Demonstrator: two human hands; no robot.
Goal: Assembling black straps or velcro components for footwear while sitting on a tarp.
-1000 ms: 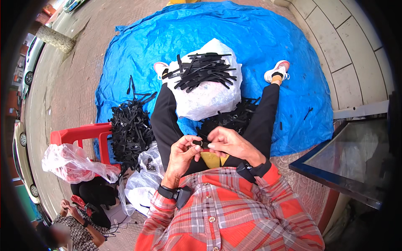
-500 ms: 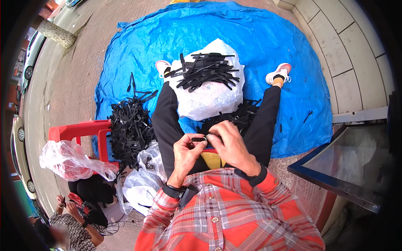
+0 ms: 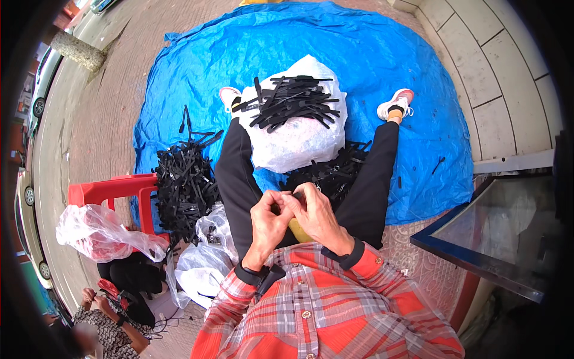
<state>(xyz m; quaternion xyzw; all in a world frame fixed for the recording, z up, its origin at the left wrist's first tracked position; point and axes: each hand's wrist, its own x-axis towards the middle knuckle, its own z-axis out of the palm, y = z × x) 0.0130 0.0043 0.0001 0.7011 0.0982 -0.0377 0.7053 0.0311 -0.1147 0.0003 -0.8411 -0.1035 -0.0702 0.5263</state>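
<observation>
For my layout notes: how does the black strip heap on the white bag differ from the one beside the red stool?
The bag heap lies on the white bag, high in the view; the stool heap lies lower left, beside the red stool. The bag heap's strips run mostly crosswise; the stool heap's are jumbled. Both are piles of narrow black strips.

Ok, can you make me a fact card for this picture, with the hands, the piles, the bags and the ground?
Hands: left hand and right hand, fingertips close together
Between them: small black piece, mostly hidden
White bag: between the legs, black straps on top
Other black piles: left pile beside the left leg; middle pile between the legs
Clear bag: at the left, against red plastic stand
Ground: blue tarp, wrinkled
</observation>
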